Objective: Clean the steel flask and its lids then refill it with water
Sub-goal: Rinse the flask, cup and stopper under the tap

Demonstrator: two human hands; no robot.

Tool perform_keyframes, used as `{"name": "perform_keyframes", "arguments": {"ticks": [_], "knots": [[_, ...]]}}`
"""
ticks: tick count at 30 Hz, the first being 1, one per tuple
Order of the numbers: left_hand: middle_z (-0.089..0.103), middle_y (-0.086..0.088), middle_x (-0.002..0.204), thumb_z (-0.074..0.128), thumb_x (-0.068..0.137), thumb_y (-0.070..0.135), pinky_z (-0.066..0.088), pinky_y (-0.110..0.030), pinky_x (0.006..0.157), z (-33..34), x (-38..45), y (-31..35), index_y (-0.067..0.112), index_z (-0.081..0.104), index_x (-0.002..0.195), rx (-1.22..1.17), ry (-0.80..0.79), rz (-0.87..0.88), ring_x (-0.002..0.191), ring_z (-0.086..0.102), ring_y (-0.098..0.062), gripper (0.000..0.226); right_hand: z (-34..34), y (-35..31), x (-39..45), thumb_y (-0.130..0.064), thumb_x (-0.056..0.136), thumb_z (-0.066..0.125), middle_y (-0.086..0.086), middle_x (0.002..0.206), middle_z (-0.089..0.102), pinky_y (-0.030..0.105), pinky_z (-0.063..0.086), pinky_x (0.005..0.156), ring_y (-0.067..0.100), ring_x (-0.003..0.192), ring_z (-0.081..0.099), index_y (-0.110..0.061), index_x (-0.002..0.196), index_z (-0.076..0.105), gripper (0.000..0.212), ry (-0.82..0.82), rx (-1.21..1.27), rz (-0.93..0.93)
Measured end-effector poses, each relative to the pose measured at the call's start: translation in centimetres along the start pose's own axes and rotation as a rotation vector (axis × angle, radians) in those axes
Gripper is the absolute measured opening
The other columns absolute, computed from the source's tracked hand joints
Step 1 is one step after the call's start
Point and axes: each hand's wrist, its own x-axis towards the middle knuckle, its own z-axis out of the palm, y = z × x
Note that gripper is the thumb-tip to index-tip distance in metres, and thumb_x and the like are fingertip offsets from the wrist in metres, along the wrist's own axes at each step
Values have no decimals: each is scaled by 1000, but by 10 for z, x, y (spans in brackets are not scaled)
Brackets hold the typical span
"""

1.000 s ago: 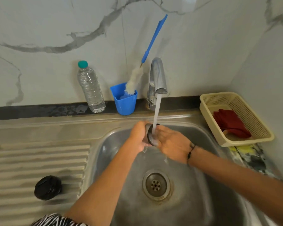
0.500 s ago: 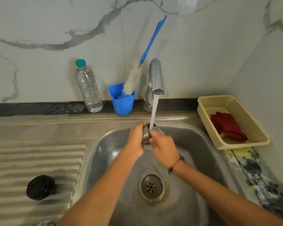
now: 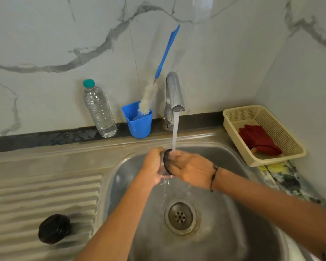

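Note:
Over the steel sink (image 3: 233, 185), my left hand (image 3: 152, 164) grips a round steel lid with a dark rim (image 3: 166, 162), held on edge under the running tap (image 3: 174, 98). My right hand (image 3: 191, 168) has its fingers inside the lid's open side, rubbing it, and water streams over them. A second, black lid (image 3: 54, 228) lies on the ribbed drainboard at the lower left. The flask's body is not in view.
Against the marble wall stand a clear water bottle (image 3: 99, 110) with a teal cap and a blue cup (image 3: 138, 120) holding a long blue-handled bottle brush (image 3: 149, 98). A cream basket (image 3: 290, 146) with a red cloth sits at the right. The drain (image 3: 180, 216) is below my hands.
My right hand has turned, with its fingers now spread into the lid. Both hands stay under the water stream. The camera view shifted slightly.

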Motion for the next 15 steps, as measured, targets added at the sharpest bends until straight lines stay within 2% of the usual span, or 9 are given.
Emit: {"name": "perform_keyframes", "arguments": {"ticks": [3,5,7,8,9,10,11,13,15], "knots": [[64,-9,67,43,89,17,49,-30,60,7,6,-5,9,63,74,-101,83,144,60,58,-20,25,-13,-41,15,-5,75,42,13,92,67,32,49,68,33,93,61,-8,89,64,27,-65,385,601],[63,-11,69,43,86,18,49,-29,57,5,9,-13,7,63,75,-199,79,154,58,60,-21,26,-20,-48,22,-12,65,38,4,68,56,34,43,67,33,78,55,-16,65,52,15,-72,785,809],[65,-11,71,43,87,21,49,-27,55,4,8,-14,7,65,79,-266,69,147,60,63,-21,28,-28,-45,22,-9,66,42,4,75,61,38,50,82,29,84,59,-14,75,59,20,-45,709,704],[67,-10,71,42,89,22,48,-26,54,3,7,-12,8,65,80,-276,59,145,60,63,-19,29,-20,-37,17,-2,69,50,6,85,66,41,47,98,26,91,63,-9,90,64,26,-30,455,566],[68,-8,71,41,91,23,48,-26,54,4,5,-10,9,65,81,-283,40,140,61,63,-18,30,-11,-28,13,6,67,59,7,90,69,45,33,109,24,94,65,-7,101,64,37,5,235,447],[69,-7,70,39,92,23,48,-27,56,6,2,-8,9,66,81,-283,12,122,62,64,-18,32,-6,-20,11,10,64,62,6,91,71,48,20,113,23,95,66,-6,106,63,45,-7,158,359],[69,-7,69,38,93,23,48,-28,58,6,1,-5,9,66,82,-279,-13,97,65,64,-18,34,-7,-17,12,12,64,60,8,93,70,48,14,114,23,99,64,-5,105,63,44,-48,187,311],[68,-6,68,39,91,24,48,-29,59,2,3,-2,9,65,87,-246,-41,47,69,64,-20,30,-11,-18,14,12,68,51,15,102,64,43,19,117,24,112,50,-2,98,60,35,-96,388,278],[64,-5,60,40,91,24,47,-28,56,-3,7,-2,11,62,82,-216,-35,11,60,62,-18,27,-16,-22,14,11,67,47,17,109,57,31,22,114,21,115,36,1,99,59,36,-113,552,292]]}}
